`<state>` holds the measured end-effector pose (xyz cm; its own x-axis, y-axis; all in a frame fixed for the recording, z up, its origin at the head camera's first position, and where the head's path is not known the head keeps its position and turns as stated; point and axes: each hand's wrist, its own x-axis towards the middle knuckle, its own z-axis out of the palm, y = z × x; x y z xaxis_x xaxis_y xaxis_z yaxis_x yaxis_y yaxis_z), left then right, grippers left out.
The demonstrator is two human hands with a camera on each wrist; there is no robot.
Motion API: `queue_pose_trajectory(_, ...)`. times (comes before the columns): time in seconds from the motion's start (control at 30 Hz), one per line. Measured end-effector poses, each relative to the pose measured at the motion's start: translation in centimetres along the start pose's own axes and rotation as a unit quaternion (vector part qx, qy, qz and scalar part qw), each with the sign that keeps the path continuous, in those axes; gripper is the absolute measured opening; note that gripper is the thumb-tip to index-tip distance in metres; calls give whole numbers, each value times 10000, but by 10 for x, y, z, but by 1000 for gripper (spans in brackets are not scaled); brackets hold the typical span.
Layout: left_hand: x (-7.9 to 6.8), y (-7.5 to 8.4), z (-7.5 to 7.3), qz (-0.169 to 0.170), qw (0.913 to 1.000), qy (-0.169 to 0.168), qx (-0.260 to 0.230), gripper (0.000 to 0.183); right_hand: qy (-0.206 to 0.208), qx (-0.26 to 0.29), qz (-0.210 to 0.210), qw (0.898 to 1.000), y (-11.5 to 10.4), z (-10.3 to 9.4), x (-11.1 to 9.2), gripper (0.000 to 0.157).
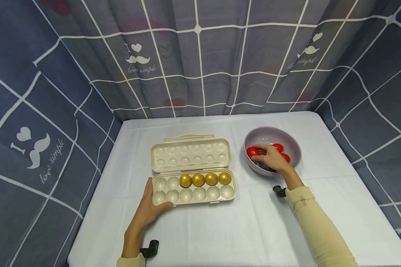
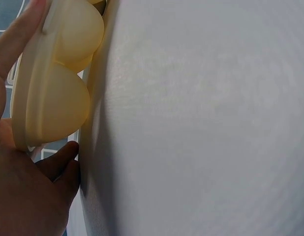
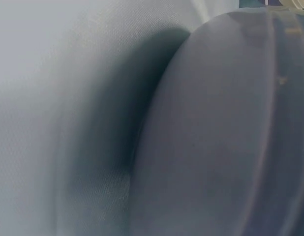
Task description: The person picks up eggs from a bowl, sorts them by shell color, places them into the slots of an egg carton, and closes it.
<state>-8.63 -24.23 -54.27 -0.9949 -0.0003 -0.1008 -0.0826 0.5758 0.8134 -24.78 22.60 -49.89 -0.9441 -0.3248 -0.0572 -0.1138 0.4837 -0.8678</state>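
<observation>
A cream egg carton [image 1: 199, 193] lies with its lid [image 1: 190, 155] folded back. Several gold eggs [image 1: 198, 180] fill the right part of its far row; the near row's cups hold nothing. My left hand [image 1: 149, 209] grips the carton's left end, thumb along the near edge and fingers at the left side. In the left wrist view, the thumb overlaps the rim of the carton [image 2: 58, 103]. Inside a mauve bowl [image 1: 264, 133] on the right, my right hand [image 1: 272, 158] pinches a red egg [image 1: 253, 152] between thumb and fingers. The right wrist view shows only the bowl's outside [image 3: 206, 128].
More red eggs [image 1: 278, 147] sit in the bowl to the right of the hand, partly hidden by it. A white cloth [image 1: 220, 233] covers the table. Checked dark curtains [image 1: 217, 66] stand along the back and both sides.
</observation>
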Motion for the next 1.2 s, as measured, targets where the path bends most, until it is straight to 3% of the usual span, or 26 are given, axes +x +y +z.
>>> queue_pose_trajectory(0.27, 0, 0, -1, 87, 10000, 2, 17, 131, 678, 797, 160, 9944, -5, -1, -7, 50)
queue_pose_trajectory(0.4, 0, 0, -1, 66, 10000, -8, 4, 130, 1018, 1100, -46, 9887, -10, 1, -11, 47)
queue_pose_trajectory(0.57, -1, 0, -2, 32, 10000, -6, -15, 131, 1291, 1698, -602, 9751, -15, 8, -17, 47)
queue_pose_trajectory(0.93, -2, -3, -2, 23, 10000, 20, 42, 130, 941, 2421, -1451, 9547, -39, 53, -28, 50)
queue_pose_trajectory(1.2, -2, -3, 0, -38, 10000, 9, 43, 131, 313, 2569, -1825, 9485, -58, 105, -33, 51)
